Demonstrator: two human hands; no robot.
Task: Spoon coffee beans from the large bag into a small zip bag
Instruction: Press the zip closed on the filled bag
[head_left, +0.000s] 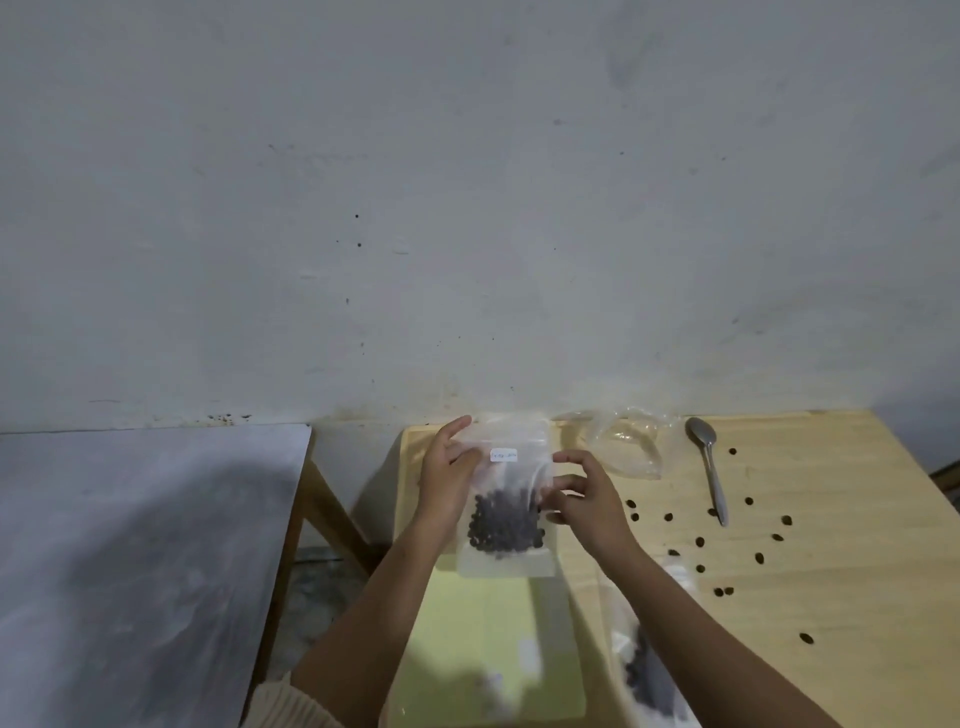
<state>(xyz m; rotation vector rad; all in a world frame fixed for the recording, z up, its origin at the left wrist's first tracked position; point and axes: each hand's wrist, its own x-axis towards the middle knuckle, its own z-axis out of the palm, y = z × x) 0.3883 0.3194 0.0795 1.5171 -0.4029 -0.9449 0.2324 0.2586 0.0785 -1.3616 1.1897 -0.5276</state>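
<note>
A small clear zip bag with a white label and a heap of dark coffee beans in its lower half is held upright above the wooden table. My left hand grips its upper left edge. My right hand pinches its right edge. A metal spoon lies on the table to the right, untouched. A larger clear bag with beans lies under my right forearm near the front edge.
Several loose beans are scattered on the table right of the bag. An empty crumpled clear bag lies by the wall. A yellow-green sheet covers the table's left part. A grey table stands to the left across a gap.
</note>
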